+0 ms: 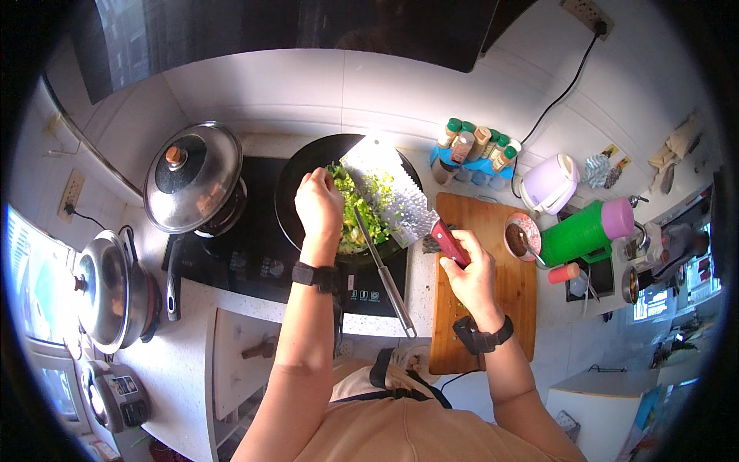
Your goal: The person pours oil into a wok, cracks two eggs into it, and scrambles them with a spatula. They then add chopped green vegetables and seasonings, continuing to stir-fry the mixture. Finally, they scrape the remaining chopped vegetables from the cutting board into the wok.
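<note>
My right hand [470, 271] grips the red handle of a cleaver [388, 193]. Its broad, textured blade is tilted over a black wok [291, 190], with bits of chopped green vegetable clinging to it. More chopped greens [361, 222] lie in the wok below. Over the wok's left part is my left hand [318, 205], fingers curled beside the greens; its back faces me, so whatever the fingers may hold is hidden. A metal utensil [385, 280] rests across the wok's near rim, its handle reaching past the counter's front edge.
A wooden cutting board [514, 300] lies right of the black cooktop [260, 277]. On the left stand a lidded pan [193, 190] and a lidded pot [107, 294]. Behind the board are spice jars [479, 144], with a bowl [522, 237] and green bottle [577, 234] to the right.
</note>
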Available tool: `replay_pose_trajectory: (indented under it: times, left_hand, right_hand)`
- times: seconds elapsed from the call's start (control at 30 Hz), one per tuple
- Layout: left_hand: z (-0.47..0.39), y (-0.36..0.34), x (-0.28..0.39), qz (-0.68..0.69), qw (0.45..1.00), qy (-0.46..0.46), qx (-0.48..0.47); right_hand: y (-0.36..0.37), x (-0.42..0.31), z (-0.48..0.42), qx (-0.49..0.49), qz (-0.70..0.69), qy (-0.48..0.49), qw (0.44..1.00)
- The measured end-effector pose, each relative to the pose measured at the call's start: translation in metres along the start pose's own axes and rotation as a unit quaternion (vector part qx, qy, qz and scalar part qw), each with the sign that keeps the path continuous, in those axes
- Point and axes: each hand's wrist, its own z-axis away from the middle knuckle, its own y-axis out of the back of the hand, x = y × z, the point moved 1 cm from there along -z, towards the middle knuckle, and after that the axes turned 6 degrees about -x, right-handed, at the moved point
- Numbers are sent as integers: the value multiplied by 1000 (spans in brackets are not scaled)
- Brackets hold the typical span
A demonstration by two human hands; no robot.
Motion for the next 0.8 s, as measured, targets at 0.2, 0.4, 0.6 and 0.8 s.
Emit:
replay_pose_trajectory:
  times: [0.2, 0.4, 0.6, 0.8]
  left_hand:
    - [-3, 4, 17, 103, 994, -27, 31]
    - [9, 7, 1, 21, 999, -30, -15]
    - [1, 6, -1, 62, 998, -5, 27]
    - [3, 4, 0, 73, 997, -18, 31]
  right_hand:
    - [-1, -8, 5, -11, 30, 11, 999]
    - [-6, -3, 8, 3, 16, 1, 1000]
    - [-5, -13, 11, -19, 44, 11, 999]
    - [-2, -12, 12, -13, 22, -33, 999]
